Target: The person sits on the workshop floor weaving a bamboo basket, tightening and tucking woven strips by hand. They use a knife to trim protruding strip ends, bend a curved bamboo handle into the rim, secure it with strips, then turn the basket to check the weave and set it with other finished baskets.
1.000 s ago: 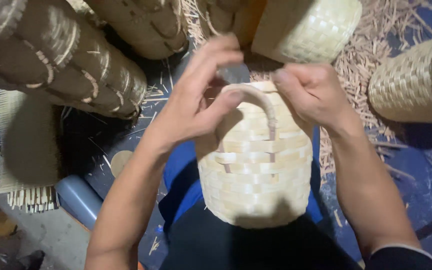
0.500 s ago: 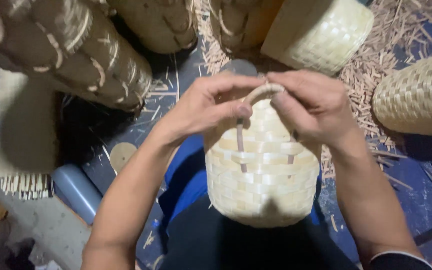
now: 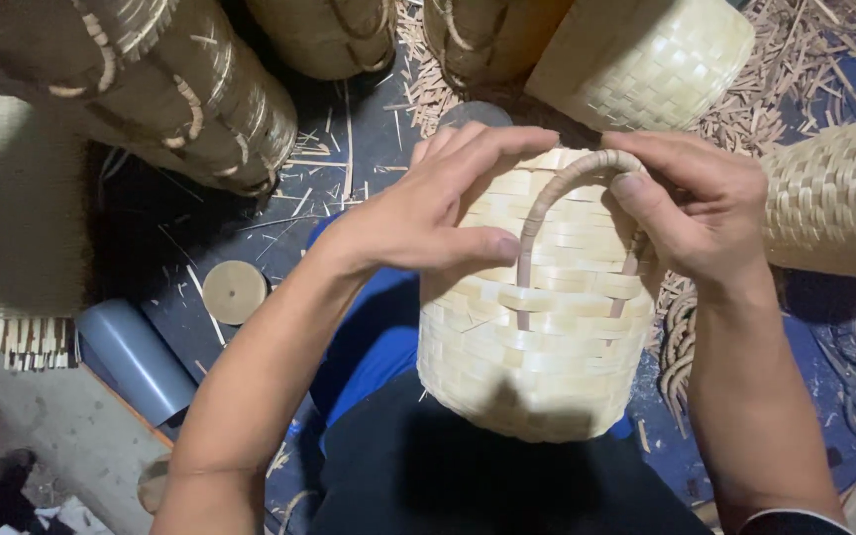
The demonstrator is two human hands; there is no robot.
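Pale woven basket (image 3: pixel 537 347) sits on the person's lap, low centre of the view, tilted with its side up toward the camera, over dark trousers and a blue cloth (image 3: pixel 369 347). A bent cane handle (image 3: pixel 569 176) arches across the upper side of the basket, both ends tucked into the weave. Left hand (image 3: pixel 428 213) lies on the basket's upper left part, fingers curled over the top of the arch, thumb pressed on the weave just beside the handle's left leg; a loose hold, not a closed fist. Right hand (image 3: pixel 700 208) comes in from the right, thumb and forefinger pinched on the handle near its top right bend, other fingers curled behind the basket's edge. Floor (image 3: pixel 349 149) is dark and littered with thin strips and shavings. Stack of darker finished baskets (image 3: pixel 151 89) lies at the upper left, another pale basket (image 3: pixel 666 59) at the top centre-right, 1 more basket (image 3: pixel 834 193) on its side at the right edge. Small round wooden disc (image 3: pixel 235 292) and grey tube (image 3: pixel 136 357) lie on the floor left of the left forearm. Woven mat (image 3: pixel 12 228) at the left edge.
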